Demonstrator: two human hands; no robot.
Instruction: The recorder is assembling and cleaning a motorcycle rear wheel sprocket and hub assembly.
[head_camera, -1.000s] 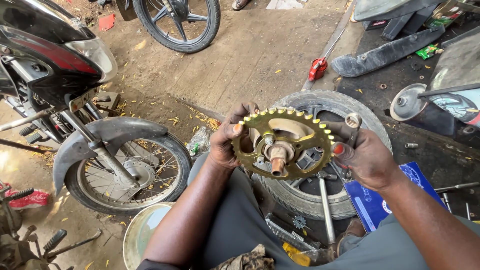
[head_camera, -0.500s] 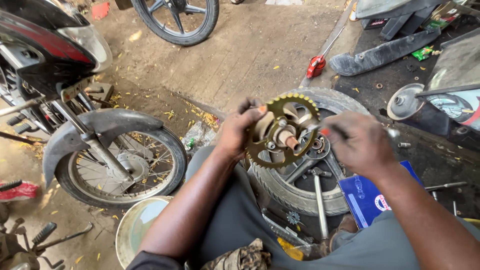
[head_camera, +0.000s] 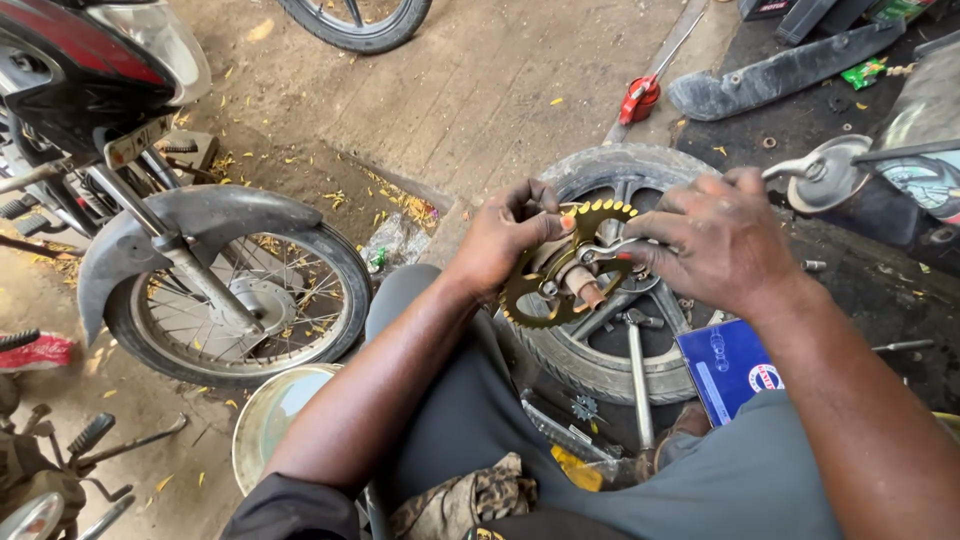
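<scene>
A gold toothed sprocket (head_camera: 532, 306) with a hub and a short axle stub in its middle is held up over a loose motorcycle wheel (head_camera: 600, 360) that lies flat on the ground. My left hand (head_camera: 500, 238) grips the sprocket's upper left rim. My right hand (head_camera: 715, 240) covers its right side and pinches a small metal spanner (head_camera: 612, 250) against the hub. The sprocket is tilted, with its teeth toward the lower left in plain sight.
A parked motorcycle's front wheel and grey mudguard (head_camera: 200, 225) stand at the left. A metal bowl (head_camera: 270, 420) sits by my left knee. A hammer (head_camera: 637, 365) lies across the loose wheel, a blue box (head_camera: 730, 370) beside it. A red-handled tool (head_camera: 640, 98) lies further off.
The sprocket has tilted from facing me to lying more edge-on and lower. My right hand has moved over its face with the spanner.
</scene>
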